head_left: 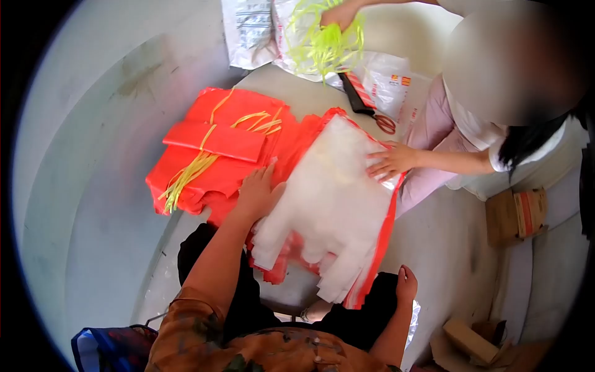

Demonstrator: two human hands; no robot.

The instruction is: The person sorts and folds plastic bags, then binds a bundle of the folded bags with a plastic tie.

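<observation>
My left hand lies with fingers stretched out on the red plastic bags, at the left edge of a stack of white plastic bags. The white stack lies over more red bags, whose edges show along its right side. Further left is a pile of red plastic bags, with a folded red bundle on top, tied with yellow plastic strips. My right hand rests beside my right knee, seen edge-on, its fingers loosely extended and nothing visible in it.
Across from me, a co-worker's hand presses on the white stack; the other hand holds yellow-green strips. Scissors and a black-and-red object lie near white printed sacks. Cardboard boxes stand at the right.
</observation>
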